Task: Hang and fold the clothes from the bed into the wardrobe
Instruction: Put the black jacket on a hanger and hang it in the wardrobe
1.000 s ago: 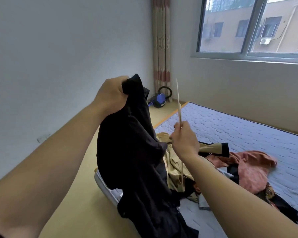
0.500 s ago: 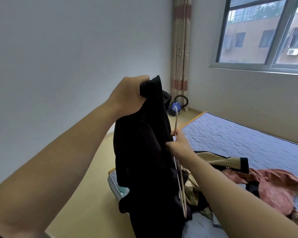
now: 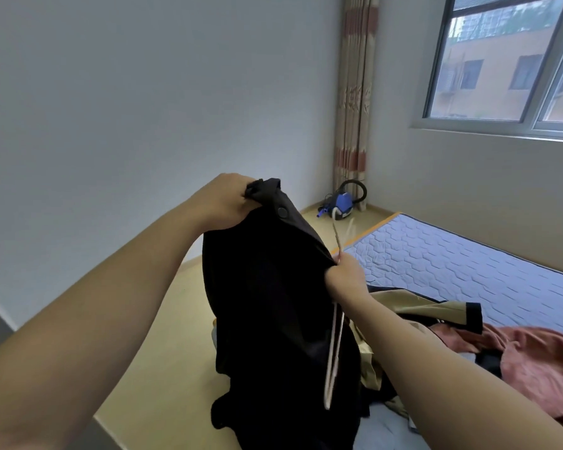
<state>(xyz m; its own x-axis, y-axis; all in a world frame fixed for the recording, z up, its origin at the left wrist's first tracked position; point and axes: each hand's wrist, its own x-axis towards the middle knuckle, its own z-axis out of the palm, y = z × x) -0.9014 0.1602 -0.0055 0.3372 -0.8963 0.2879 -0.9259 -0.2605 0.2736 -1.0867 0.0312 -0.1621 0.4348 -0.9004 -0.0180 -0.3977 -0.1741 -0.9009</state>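
Head: hanger [image 3: 328, 397] near-vertical against black garment [image 3: 273, 303]

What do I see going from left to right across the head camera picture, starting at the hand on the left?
Left hand → black garment → right hand gripping the hanger → tan garment → pink garment.
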